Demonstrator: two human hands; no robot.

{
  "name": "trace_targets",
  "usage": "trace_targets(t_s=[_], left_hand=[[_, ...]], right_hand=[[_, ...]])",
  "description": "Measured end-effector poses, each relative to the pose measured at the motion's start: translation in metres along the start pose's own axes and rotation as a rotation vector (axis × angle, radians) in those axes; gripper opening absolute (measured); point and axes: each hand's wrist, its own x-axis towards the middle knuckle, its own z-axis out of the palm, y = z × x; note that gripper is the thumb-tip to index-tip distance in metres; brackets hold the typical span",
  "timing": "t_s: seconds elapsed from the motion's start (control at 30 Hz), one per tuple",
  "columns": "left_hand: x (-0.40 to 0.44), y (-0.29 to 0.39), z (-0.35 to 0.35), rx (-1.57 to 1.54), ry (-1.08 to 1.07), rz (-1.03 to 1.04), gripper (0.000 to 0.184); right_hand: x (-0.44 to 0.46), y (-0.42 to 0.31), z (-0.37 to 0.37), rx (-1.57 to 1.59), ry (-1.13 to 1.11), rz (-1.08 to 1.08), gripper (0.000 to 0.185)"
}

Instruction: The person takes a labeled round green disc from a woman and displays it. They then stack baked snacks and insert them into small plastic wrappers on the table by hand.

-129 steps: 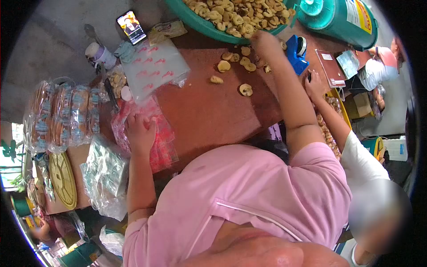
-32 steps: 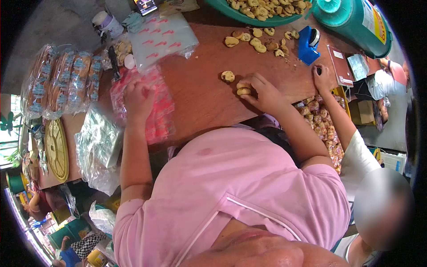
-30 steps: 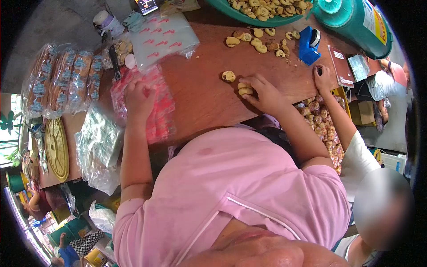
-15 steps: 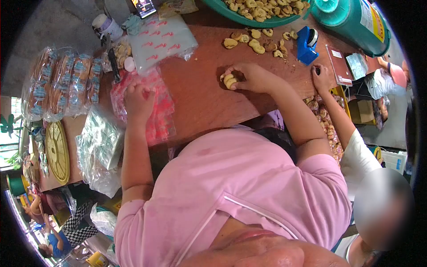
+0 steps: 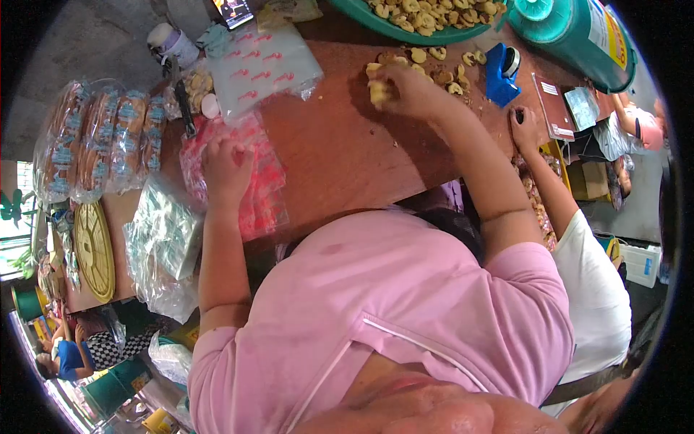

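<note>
Head camera, and here are the cookies [image 5: 377, 95], caught in the fingers of the right hand [image 5: 410, 90] above the brown table [image 5: 329, 163]; it's a firm pinch, though how many are in there I cannot tell. Take those cookies as the centre of the dial. Close by at 3 o'clock, loose cookies [image 5: 455, 87] lie scattered, and beyond them sits the blue tape dispenser [image 5: 502, 81]. Up at 1 o'clock, the green basin [image 5: 434, 41] brims with more cookies. Over to 8 o'clock, the left hand [image 5: 229, 165] rests on red-printed plastic, [image 5: 259, 206] fingers curled; whether it pinches a piece, I cannot tell. At 9 o'clock there's clear printed film [image 5: 264, 72], with wrapped loaves [image 5: 101, 141] well beyond. The lit phone [image 5: 233, 11] takes 10 o'clock. Just past 3, a co-worker's hand [image 5: 524, 126] lies at the table's edge, near the dispenser.
</note>
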Motion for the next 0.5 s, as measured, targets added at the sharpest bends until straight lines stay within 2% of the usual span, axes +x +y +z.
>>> trace_targets(t_s=[0.07,0.2,0.3,0.4,0.5], left_hand=[[0.002,0.005,-0.005,0.003,0.012,0.013,0.025],[0.004,0.011,-0.009,0.032,-0.023,-0.035,0.026],[0.002,0.006,-0.006,0.038,-0.012,-0.019,0.026],[-0.001,0.001,0.0,0.029,-0.027,-0.038,0.026],[-0.002,-0.001,0.004,0.016,-0.022,-0.029,0.025]], right_hand=[[0.025,0.032,-0.001,-0.014,0.094,-0.035,0.055],[0.043,0.068,0.007,-0.138,0.039,0.007,0.054],[0.021,0.053,0.021,-0.249,0.125,-0.037,0.058],[-0.001,0.038,0.037,-0.124,0.24,0.01,0.06],[-0.008,0.02,0.034,-0.177,0.21,0.034,0.063]])
